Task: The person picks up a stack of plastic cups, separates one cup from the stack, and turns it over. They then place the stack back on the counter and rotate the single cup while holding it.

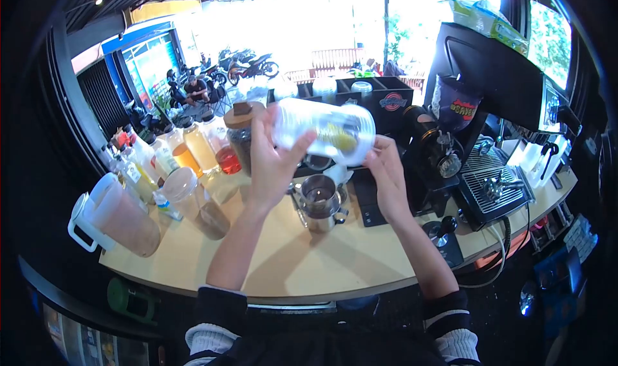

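Note:
A clear plastic cup (322, 132) with a yellow-green mark on its side is held tilted, nearly sideways, above the counter. My left hand (273, 157) wraps round its left part. The fingers of my right hand (384, 166) pinch its right end near the rim. Below the cup, a metal pitcher (320, 205) stands upright on the counter (290, 256). Behind my left wrist is a jar of dark contents with a wooden lid (243, 112). The cup is slightly blurred.
Large plastic pitchers (122, 218) and a lidded container (196, 202) stand at the left, with several bottles (193, 144) behind. On the right are a grinder (444, 147), a tamper (441, 231) and an espresso machine (492, 179). A person (196, 91) sits outside, far left.

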`<move>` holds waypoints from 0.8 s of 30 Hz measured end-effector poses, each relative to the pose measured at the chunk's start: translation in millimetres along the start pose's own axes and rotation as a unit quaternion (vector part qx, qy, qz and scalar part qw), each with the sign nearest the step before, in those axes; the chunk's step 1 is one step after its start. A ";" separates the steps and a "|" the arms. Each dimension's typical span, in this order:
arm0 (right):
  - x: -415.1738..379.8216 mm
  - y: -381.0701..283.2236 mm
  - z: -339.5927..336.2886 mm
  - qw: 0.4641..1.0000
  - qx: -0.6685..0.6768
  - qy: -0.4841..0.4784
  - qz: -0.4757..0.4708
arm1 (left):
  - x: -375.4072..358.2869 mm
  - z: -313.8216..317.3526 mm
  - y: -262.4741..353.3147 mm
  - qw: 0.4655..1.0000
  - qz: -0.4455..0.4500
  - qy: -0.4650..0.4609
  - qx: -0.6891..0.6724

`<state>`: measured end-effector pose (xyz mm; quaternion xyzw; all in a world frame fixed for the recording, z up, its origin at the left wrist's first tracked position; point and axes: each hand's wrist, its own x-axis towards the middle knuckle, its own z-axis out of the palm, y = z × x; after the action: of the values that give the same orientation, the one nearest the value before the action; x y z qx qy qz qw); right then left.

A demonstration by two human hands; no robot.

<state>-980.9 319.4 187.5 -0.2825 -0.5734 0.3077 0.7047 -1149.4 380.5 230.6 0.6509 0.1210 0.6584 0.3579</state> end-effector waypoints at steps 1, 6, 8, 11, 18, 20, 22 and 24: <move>10.8 -0.6 -10.1 0.998 -0.045 0.031 0.012 | 19.0 3.8 -7.7 0.999 0.013 0.007 0.040; 64.2 25.2 -56.9 0.984 -0.131 0.093 0.078 | 129.6 31.4 -67.7 0.955 0.115 0.032 0.272; 77.5 35.7 -67.2 0.980 -0.145 0.098 0.093 | 162.9 48.5 -81.7 0.943 0.106 0.009 0.316; 87.8 46.6 -76.1 0.978 -0.179 0.075 0.079 | 199.3 67.7 -116.0 0.918 0.092 -0.031 0.384; 79.5 43.2 -82.4 0.970 -0.238 -0.003 0.051 | 225.8 94.9 -163.0 0.866 0.066 -0.171 0.465; 76.0 42.7 -83.7 0.970 -0.238 -0.008 0.057 | 227.7 99.2 -168.2 0.844 0.022 -0.249 0.475; 72.5 42.3 -83.5 0.970 -0.231 -0.030 0.066 | 234.2 100.8 -186.1 0.831 -0.013 -0.268 0.487; 69.9 42.8 -84.4 0.969 -0.227 -0.047 0.083 | 234.9 100.5 -198.1 0.811 -0.056 -0.329 0.481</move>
<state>-892.0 396.3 184.2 -0.4675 -0.6351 0.2397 0.5662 -968.0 639.0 300.1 0.9098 0.3335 0.2411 0.0539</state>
